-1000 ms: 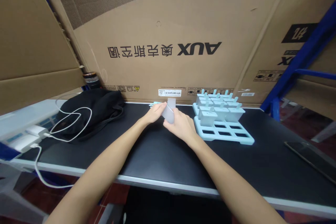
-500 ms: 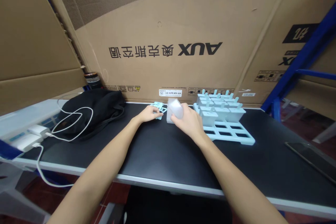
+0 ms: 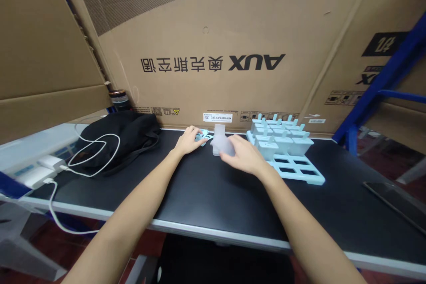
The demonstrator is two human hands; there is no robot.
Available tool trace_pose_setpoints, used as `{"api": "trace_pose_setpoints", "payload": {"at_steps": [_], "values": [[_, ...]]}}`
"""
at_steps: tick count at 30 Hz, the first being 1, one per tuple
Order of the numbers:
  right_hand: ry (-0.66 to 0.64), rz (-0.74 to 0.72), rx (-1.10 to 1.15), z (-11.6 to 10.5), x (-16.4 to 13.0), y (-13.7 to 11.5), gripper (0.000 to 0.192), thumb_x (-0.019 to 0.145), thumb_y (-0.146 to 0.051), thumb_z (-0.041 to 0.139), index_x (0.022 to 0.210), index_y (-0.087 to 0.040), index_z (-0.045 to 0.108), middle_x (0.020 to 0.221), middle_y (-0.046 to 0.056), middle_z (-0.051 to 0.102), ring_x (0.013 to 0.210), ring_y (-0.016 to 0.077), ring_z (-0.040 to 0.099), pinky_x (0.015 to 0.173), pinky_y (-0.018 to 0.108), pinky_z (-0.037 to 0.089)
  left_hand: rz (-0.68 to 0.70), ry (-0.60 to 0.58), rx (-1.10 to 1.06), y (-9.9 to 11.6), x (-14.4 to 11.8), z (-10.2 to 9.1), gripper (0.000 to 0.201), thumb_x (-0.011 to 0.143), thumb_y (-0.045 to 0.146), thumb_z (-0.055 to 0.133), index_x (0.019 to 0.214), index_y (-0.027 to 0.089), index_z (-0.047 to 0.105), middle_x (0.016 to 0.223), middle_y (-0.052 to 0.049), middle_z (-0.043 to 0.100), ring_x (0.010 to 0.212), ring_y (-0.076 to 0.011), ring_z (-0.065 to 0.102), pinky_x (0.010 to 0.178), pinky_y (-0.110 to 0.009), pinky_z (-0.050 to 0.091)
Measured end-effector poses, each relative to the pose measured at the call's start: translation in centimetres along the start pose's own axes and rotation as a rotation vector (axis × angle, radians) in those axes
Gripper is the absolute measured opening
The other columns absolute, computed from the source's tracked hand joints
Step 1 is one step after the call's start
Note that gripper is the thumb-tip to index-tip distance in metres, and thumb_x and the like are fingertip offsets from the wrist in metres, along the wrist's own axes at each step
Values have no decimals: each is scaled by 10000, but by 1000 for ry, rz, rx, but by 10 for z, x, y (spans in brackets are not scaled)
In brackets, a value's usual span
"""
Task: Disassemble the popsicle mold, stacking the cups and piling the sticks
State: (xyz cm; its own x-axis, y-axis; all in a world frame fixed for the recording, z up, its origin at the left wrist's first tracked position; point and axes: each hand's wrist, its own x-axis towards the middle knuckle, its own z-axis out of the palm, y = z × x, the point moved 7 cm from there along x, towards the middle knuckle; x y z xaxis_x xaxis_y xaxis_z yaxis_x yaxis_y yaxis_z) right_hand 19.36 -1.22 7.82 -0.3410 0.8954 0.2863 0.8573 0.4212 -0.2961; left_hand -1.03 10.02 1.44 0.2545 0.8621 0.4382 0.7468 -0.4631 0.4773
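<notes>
My right hand grips a translucent white mould cup, tilted, beside another white cup standing on the black table. My left hand rests on small light-blue stick lids lying by the cardboard wall. To the right lies a light-blue popsicle mould tray. Its far rows hold several cups with blue stick lids; its near slots are empty.
A black bag with a white cable lies at the left, by white chargers. A dark jar stands behind the bag. A large AUX cardboard box forms the back wall. A phone lies at the right; blue shelf post.
My hands have parted. The right hand carried the white cup down toward the table; the left hand moved left onto the blue stick lids.
</notes>
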Motion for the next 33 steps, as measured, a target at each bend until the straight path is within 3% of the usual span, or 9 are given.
{"api": "trace_pose_setpoints", "payload": {"at_steps": [3, 5, 7, 16, 21, 24, 29, 33], "values": [[-299, -158, 37, 18, -11, -12, 315, 747, -494, 610, 861, -202, 634, 906, 46, 672, 803, 197, 620, 668, 269, 415, 50, -29, 13, 1, 1, 1, 597, 714, 642, 659, 1161, 252, 595, 1249, -91, 514, 1199, -310, 436, 1026, -431, 380], [-455, -148, 69, 28, -17, -13, 305, 725, -506, 629, 765, -204, 625, 762, 15, 656, 664, 168, 599, 570, 258, 385, 67, -85, 6, -2, 2, 7, 668, 679, 648, 690, 1207, 250, 588, 1327, -101, 481, 1250, -334, 401, 1082, -463, 324], [-520, -125, 97, 34, -20, -13, 307, 720, -513, 632, 745, -207, 620, 700, -5, 640, 589, 148, 573, 516, 251, 355, 71, -134, -1, -7, 3, 13, 679, 675, 646, 697, 1216, 250, 593, 1384, -107, 449, 1291, -353, 371, 1111, -481, 281], [-442, -208, 78, 37, -16, -8, 431, 689, -567, 667, 919, -202, 648, 920, 36, 669, 792, 188, 613, 667, 261, 430, -23, -84, 41, -16, 2, 10, 588, 749, 627, 644, 1200, 257, 569, 1413, -105, 428, 1322, -337, 370, 1067, -458, 354], [-437, -225, 91, 38, -15, -5, 515, 680, -571, 684, 1035, -201, 645, 1028, 56, 633, 908, 200, 592, 742, 264, 442, 12, -90, 54, -11, 1, 10, 571, 778, 637, 596, 1188, 240, 577, 1413, -119, 432, 1325, -351, 365, 1073, -483, 337], [-460, -183, 105, 41, -16, -1, 593, 675, -605, 681, 1121, -218, 624, 997, 43, 632, 845, 188, 596, 689, 257, 434, 59, -80, 41, -5, 1, 10, 523, 811, 589, 578, 1181, 220, 590, 1410, -128, 444, 1328, -352, 360, 1097, -502, 300], [-513, -80, 130, 45, -17, 6, 931, 650, -766, 619, 1399, -246, 434, 873, 31, 633, 726, 197, 598, 605, 266, 411, 226, -84, 81, 16, -1, 7, 456, 891, 526, 491, 1216, 218, 579, 1365, -101, 511, 1313, -296, 389, 1123, -466, 291], [-501, -135, 144, 43, -15, 4, 826, 753, -746, 535, 1423, -276, 423, 870, 46, 652, 826, 230, 620, 690, 293, 428, 333, -113, 124, 34, -3, 7, 442, 936, 503, 425, 1257, 226, 552, 1323, -76, 556, 1261, -263, 440, 1096, -448, 340]]}}
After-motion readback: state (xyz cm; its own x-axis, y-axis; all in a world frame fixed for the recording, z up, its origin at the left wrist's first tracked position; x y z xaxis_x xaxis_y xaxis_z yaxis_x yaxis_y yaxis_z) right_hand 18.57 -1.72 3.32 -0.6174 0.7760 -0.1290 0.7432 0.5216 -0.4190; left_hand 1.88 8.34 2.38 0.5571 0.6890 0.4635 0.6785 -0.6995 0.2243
